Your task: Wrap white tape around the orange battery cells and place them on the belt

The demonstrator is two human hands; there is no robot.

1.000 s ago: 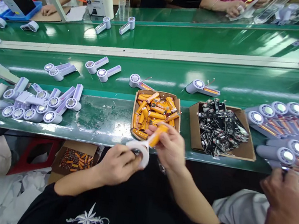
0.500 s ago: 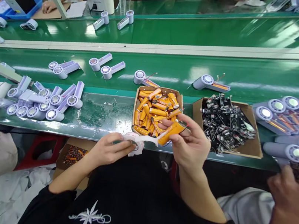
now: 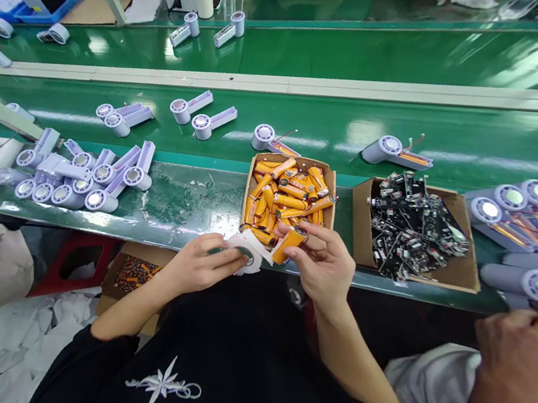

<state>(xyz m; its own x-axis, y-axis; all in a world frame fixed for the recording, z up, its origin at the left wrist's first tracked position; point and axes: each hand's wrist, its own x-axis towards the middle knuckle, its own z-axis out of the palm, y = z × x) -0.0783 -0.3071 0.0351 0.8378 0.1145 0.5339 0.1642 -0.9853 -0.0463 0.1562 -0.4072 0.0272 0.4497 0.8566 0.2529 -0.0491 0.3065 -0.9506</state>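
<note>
My left hand [image 3: 199,264] grips a white roll of tape [image 3: 244,253] at the near edge of the green bench. My right hand [image 3: 327,264] pinches an orange cylindrical battery [image 3: 289,243], tilted, with a short strip of tape running from the roll to it. Both hands hover just in front of an open cardboard box [image 3: 332,191] filled with several more orange batteries.
A cardboard box of black circuit boards [image 3: 409,226] sits to the right. Lilac fan housings [image 3: 80,177] are piled at left and lined up at right [image 3: 526,206]. More housings lie on the conveyor belt [image 3: 311,123]. Another person's hand [image 3: 515,346] works at right.
My right hand has brought the battery back toward the roll, shortening the stretched strip of tape. The view has shifted slightly, and my left hand still holds the roll.
</note>
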